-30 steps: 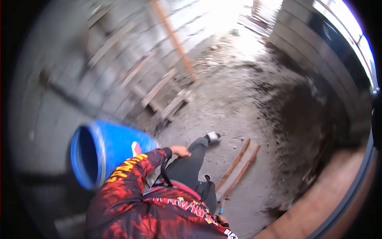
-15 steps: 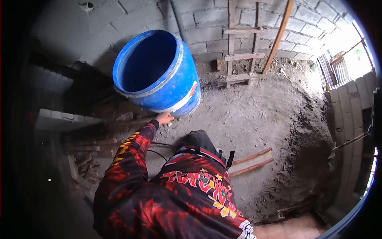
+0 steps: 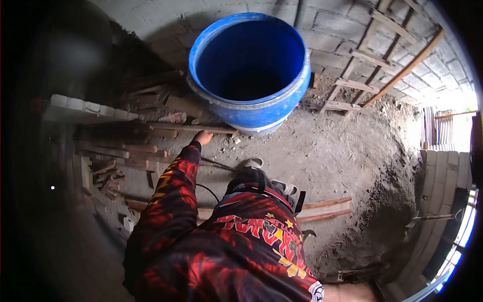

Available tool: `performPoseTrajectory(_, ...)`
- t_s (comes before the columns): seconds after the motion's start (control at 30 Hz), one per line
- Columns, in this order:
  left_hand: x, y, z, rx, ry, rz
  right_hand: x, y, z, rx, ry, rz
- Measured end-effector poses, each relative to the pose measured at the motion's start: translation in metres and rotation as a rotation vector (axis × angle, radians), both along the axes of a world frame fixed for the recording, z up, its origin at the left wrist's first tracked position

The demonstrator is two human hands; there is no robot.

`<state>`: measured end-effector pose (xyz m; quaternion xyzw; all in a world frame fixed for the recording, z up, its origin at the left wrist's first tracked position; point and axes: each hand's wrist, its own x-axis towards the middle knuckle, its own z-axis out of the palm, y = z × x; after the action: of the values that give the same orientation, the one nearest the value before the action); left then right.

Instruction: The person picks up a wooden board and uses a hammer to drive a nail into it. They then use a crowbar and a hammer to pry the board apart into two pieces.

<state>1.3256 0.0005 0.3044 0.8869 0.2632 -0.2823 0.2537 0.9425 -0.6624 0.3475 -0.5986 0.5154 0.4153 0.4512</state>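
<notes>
My left hand (image 3: 203, 137), small in the view, looks closed, with its palm side hidden; I cannot make out what it holds, if anything. It is just below and left of a large open blue drum (image 3: 261, 111), beside a long wooden board (image 3: 196, 129) on the ground. The drum is upright and its inside is dark. At the bottom right only my bare right forearm shows past the sleeve; my right hand is out of sight.
A wooden ladder (image 3: 370, 57) and a slanted wooden pole (image 3: 410, 65) lean on the block wall (image 3: 332, 22). Scrap wood (image 3: 108, 176) lies at the left. Boards (image 3: 324, 209) lie beside my body, and a dark soil heap (image 3: 387, 199) is at the right.
The view has shifted, so the drum appears larger and farther right. My left hand is now farther from the drum's base, and my shoes have come into view.
</notes>
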Motion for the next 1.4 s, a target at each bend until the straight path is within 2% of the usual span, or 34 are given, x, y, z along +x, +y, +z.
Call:
performPoseTrajectory(0.07, -0.017, 0.039, -0.022, 0.119, 0.014, -0.101, 0.002, 0.024, 0.008, -0.005, 0.016, 0.053)
performPoseTrajectory(0.17, -0.035, 0.081, -0.036, 0.026, 0.022, 0.0, 0.006, 0.051, 0.022, -0.017, 0.032, 0.122)
performPoseTrajectory(0.27, -0.048, 0.082, -0.023, -0.058, 0.018, 0.128, 0.006, 0.068, 0.038, -0.024, 0.045, 0.179)
performPoseTrajectory(0.47, -0.075, 0.083, -0.059, -0.206, 0.029, 0.196, -0.004, 0.083, 0.052, -0.042, 0.046, 0.243)
performPoseTrajectory(0.67, -0.115, 0.086, -0.057, -0.091, -0.04, 0.204, -0.031, 0.074, 0.034, -0.041, 0.074, 0.297)
performPoseTrajectory(0.73, -0.133, 0.097, -0.057, -0.087, -0.049, 0.121, -0.038, 0.071, 0.014, -0.037, 0.092, 0.318)
performPoseTrajectory(0.77, -0.139, 0.096, -0.042, -0.096, -0.023, 0.078, -0.039, 0.069, 0.0, -0.033, 0.096, 0.314)
performPoseTrajectory(0.8, -0.142, 0.087, -0.009, -0.085, 0.025, 0.013, -0.035, 0.067, -0.015, -0.023, 0.089, 0.263)
performPoseTrajectory(0.83, -0.145, 0.076, 0.017, -0.076, -0.036, -0.039, -0.029, 0.068, -0.04, 0.009, 0.065, 0.157)
performPoseTrajectory(0.87, -0.153, 0.077, 0.012, -0.023, -0.001, -0.007, -0.021, 0.074, -0.064, 0.06, 0.015, 0.005)
performPoseTrajectory(0.9, -0.164, 0.083, -0.005, -0.05, 0.019, -0.008, -0.014, 0.082, -0.092, 0.194, -0.08, -0.315)
performPoseTrajectory(0.93, -0.169, 0.078, -0.008, -0.05, 0.026, -0.025, -0.004, 0.092, -0.12, 0.241, -0.125, -0.45)
performPoseTrajectory(0.97, -0.175, 0.072, -0.019, -0.018, 0.063, -0.043, 0.017, 0.11, -0.129, 0.307, -0.11, -0.59)
performPoseTrajectory(1.0, -0.186, 0.069, -0.041, -0.08, 0.071, -0.049, 0.034, 0.135, -0.152, 0.264, -0.047, -0.808)
performPoseTrajectory(1.1, -0.193, 0.045, -0.105, -0.169, 0.144, -0.102, 0.063, 0.21, -0.205, 0.309, -0.133, -1.002)
performPoseTrajectory(1.17, -0.176, 0.004, -0.138, -0.163, 0.209, -0.193, 0.077, 0.261, -0.236, 0.313, -0.16, -1.029)
performPoseTrajectory(1.2, -0.169, -0.01, -0.165, -0.158, 0.152, -0.351, 0.078, 0.288, -0.255, 0.294, -0.133, -1.023)
performPoseTrajectory(1.3, -0.162, -0.023, -0.295, -0.051, 0.243, -0.435, 0.085, 0.359, -0.313, 0.277, -0.089, -0.94)
performPoseTrajectory(1.33, -0.165, -0.02, -0.342, -0.041, 0.269, -0.4, 0.079, 0.379, -0.332, 0.316, -0.081, -0.939)
performPoseTrajectory(1.4, -0.179, 0.014, -0.457, 0.004, 0.224, -0.528, 0.085, 0.413, -0.345, 0.352, -0.005, -0.932)
